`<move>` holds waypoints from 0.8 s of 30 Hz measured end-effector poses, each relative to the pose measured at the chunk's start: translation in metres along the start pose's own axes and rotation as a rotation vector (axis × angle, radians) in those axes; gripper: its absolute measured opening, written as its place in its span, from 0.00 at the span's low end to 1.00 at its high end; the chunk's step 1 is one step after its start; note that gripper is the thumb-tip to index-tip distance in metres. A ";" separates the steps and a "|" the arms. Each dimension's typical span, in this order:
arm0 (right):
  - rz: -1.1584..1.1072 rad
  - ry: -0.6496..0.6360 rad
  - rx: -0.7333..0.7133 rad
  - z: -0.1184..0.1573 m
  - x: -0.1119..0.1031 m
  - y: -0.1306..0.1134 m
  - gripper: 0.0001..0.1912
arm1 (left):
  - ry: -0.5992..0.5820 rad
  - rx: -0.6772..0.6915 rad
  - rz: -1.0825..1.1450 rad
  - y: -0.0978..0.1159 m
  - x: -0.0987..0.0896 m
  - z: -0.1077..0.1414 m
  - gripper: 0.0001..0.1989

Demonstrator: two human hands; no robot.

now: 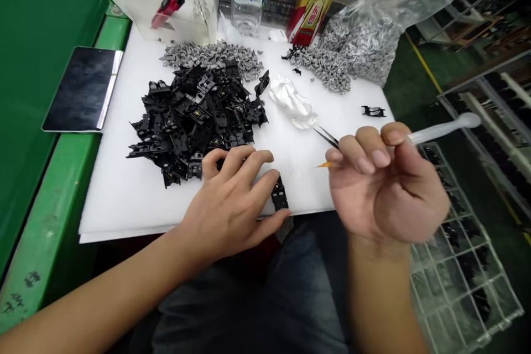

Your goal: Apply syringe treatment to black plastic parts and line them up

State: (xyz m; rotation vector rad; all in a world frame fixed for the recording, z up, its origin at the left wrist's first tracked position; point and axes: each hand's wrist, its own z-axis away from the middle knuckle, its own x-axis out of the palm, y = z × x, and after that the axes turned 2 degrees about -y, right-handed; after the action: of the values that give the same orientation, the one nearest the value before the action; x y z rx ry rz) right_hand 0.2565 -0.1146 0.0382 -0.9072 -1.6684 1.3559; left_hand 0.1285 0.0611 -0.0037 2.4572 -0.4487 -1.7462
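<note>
My left hand (234,199) rests low over the front of the white foam board (166,207), its thumb and index finger on opposite ends of a small black plastic part (280,196). The other fingers are bent, touching the edge of a pile of black plastic parts (194,116). My right hand (384,188) is raised, palm up, closed round a slim white stick (440,128) with a rounded end. A pointed orange tip (327,165) shows on the hand's other side, in line with the stick. Dark tweezers (327,135) appear just beyond these fingers; their rear is hidden.
Small grey pieces (215,58) lie heaped behind the pile, with more in a clear bag (365,38). Two bottles (317,0) stand at the back. A crumpled white wrap (292,102) and a lone black part (373,112) lie rightward. A tablet (81,88) is left, a divided tray (464,254) right.
</note>
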 end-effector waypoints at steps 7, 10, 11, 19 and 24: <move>-0.319 -0.335 0.040 0.000 -0.001 0.033 0.35 | 0.000 0.023 0.033 -0.002 -0.001 0.001 0.24; -0.466 -0.431 0.091 0.002 -0.004 0.038 0.36 | 0.000 0.023 0.034 -0.002 0.000 0.002 0.21; -0.492 -0.441 0.107 0.002 -0.004 0.039 0.36 | 0.001 0.025 0.038 -0.003 0.000 0.002 0.20; -0.385 -0.475 0.045 0.009 -0.002 0.039 0.36 | -0.004 0.014 0.052 -0.004 0.002 0.003 0.18; -0.547 -0.475 0.078 0.010 0.001 0.040 0.36 | 0.028 0.033 0.025 -0.005 0.003 0.003 0.20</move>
State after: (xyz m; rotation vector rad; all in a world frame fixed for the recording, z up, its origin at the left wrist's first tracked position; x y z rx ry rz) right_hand 0.2489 -0.1111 -0.0018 -0.0483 -2.0022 1.2876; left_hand 0.1279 0.0648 -0.0088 2.4839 -0.5073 -1.7067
